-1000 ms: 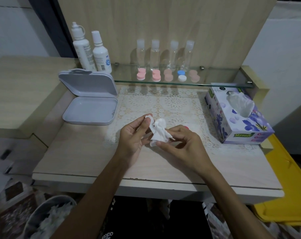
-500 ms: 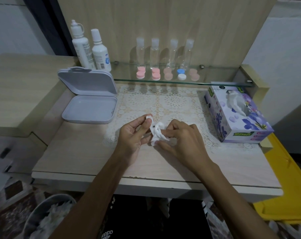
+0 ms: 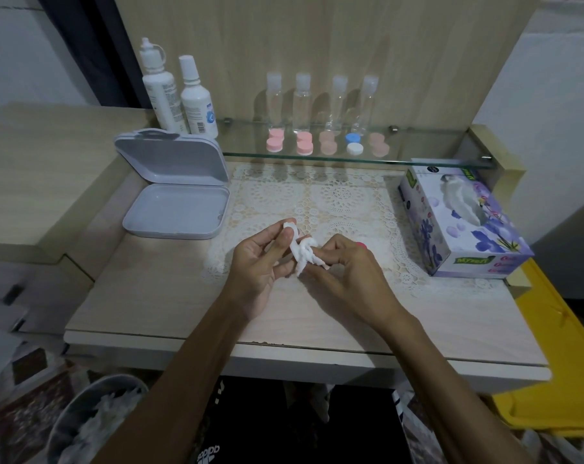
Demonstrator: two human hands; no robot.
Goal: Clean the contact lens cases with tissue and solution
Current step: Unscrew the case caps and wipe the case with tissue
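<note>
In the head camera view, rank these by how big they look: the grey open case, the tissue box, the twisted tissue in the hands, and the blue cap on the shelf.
Grey open case and tissue box: too alike to rank
Twisted tissue
Blue cap

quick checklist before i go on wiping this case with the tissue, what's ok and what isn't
1. Left hand pinches a small white piece at its fingertips: ok.
2. Right hand grips the twisted tissue: ok.
3. Tissue tip inside the piece: cannot tell, fingers hide it.
4. Piece clean: cannot tell, too small.
5. Spare tissue sticking out of the tissue box: ok.
6. Solution bottles upright at the back left, within sight: ok.
</note>
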